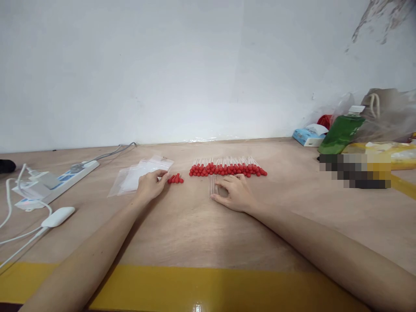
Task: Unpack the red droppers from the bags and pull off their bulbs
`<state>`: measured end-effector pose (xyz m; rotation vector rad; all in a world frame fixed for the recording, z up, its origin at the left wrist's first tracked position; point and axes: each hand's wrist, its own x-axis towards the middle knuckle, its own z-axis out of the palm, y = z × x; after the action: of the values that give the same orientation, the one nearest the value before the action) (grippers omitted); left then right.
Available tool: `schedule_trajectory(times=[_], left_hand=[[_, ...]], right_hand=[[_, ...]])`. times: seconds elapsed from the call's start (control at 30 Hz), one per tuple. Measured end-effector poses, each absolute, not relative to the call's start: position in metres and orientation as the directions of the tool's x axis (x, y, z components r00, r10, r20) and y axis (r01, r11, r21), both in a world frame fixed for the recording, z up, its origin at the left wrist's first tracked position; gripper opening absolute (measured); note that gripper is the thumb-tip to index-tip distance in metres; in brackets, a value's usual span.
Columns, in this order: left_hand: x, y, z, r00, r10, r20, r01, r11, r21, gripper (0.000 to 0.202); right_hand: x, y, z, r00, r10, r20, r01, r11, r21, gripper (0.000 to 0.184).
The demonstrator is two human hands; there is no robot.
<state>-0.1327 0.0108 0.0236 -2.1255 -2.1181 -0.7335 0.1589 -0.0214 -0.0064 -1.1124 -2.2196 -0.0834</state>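
Observation:
My left hand (151, 184) rests at the left end of a small group of red caps (176, 178), its thumb and fingertips closed on the cap at that end. My right hand (236, 192) lies over several thin clear tubes (212, 185), thumb and fingers apart and touching them, and partly hides them. Just beyond it, a wide row of red-tipped thin sticks (227, 168) lies side by side, red ends towards me. Clear plastic bags (131, 177) with white sheets or panels lie beside and behind my left hand.
A white power strip (58, 184) with plugs, cables and a white adapter (58, 216) occupies the left side. On the right stand a blue tissue pack (307, 138), a green bottle (341, 130) and plastic packages (398, 154). Yellow tape (182, 286) runs along the wooden table's front edge.

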Motion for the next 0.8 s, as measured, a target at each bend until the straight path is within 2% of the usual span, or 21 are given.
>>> schedule_trajectory(times=[0.1,0.2,0.33,0.47,0.63,0.8], left_hand=[[-0.127,0.007,0.026,-0.017,0.878,0.478,0.966,-0.109,0.235,0.032],[-0.119,0.009,0.030,0.099,0.840,0.534,0.956,-0.229,0.183,0.031],[-0.103,0.023,0.037,0.359,0.802,0.478,0.889,-0.449,0.086,0.031],[-0.085,0.041,0.042,0.481,0.775,0.409,0.849,-0.529,0.004,0.034],[-0.074,0.057,0.037,0.535,0.765,0.360,0.800,-0.596,0.077,0.032],[-0.074,0.061,0.029,0.503,0.760,0.411,0.790,-0.598,0.139,0.026]], right_hand=[[0.159,-0.021,-0.007,-0.439,0.697,0.567,0.737,0.640,-0.216,0.037],[0.160,-0.021,-0.007,-0.439,0.695,0.569,0.735,0.642,-0.218,0.038],[0.160,-0.022,-0.007,-0.437,0.694,0.573,0.734,0.643,-0.219,0.038],[0.162,-0.022,-0.007,-0.428,0.688,0.586,0.728,0.646,-0.228,0.036],[0.163,-0.024,-0.005,-0.420,0.698,0.580,0.727,0.641,-0.245,0.032],[0.163,-0.024,-0.005,-0.421,0.696,0.581,0.728,0.642,-0.241,0.032]])
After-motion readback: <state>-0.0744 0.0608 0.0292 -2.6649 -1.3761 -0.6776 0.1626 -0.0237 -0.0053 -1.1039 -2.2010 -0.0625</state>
